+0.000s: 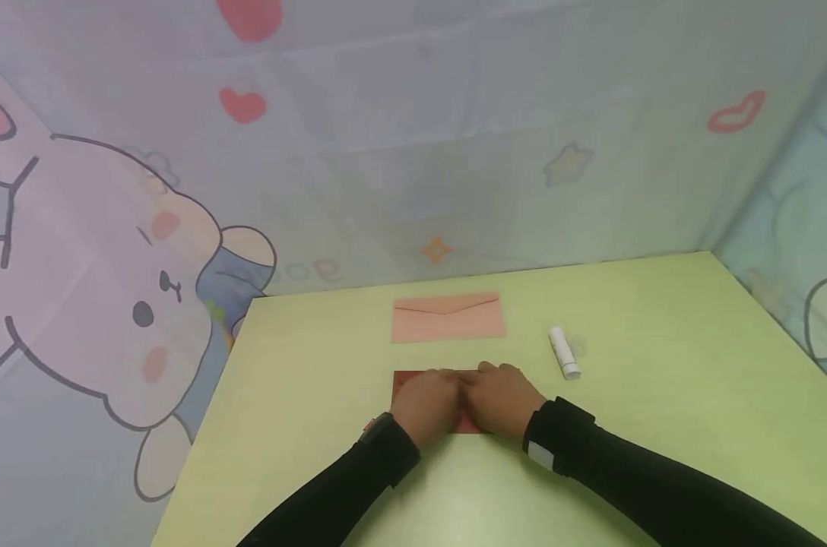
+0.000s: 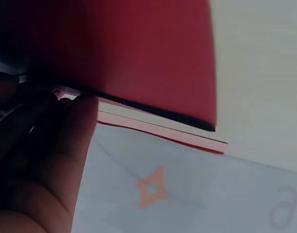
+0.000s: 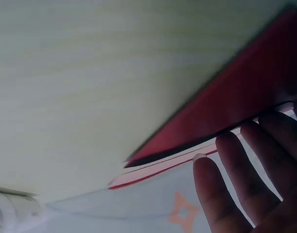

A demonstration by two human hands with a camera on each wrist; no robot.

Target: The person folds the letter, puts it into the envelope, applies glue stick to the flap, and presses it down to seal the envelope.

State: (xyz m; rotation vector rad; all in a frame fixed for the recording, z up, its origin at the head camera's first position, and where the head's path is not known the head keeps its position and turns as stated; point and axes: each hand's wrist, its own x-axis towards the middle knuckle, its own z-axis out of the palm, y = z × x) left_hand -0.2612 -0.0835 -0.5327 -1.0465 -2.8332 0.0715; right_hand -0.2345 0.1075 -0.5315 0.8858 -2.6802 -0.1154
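Observation:
A flat red rectangular piece of paper [image 1: 468, 424] lies on the table below both hands. My left hand [image 1: 426, 406] covers its left half, the fingers bent over at the far edge and pinching there; in the left wrist view the red paper [image 2: 153, 58] reaches out from the fingers. Against it, my right hand [image 1: 505, 398] grips the same far edge from the right. The right wrist view shows several bent fingers [image 3: 235, 160] along the edge of the red paper [image 3: 221, 107]. Both thumbs are mostly hidden, and the two hands meet near the paper's middle.
Behind the red paper lies a pink envelope [image 1: 448, 327] with its pointed flap on top. To the right is a white capped tube [image 1: 564, 352], resembling a glue stick. A printed cloth backdrop [image 1: 386, 190] rises along the far edge of the pale yellow table [image 1: 660, 334].

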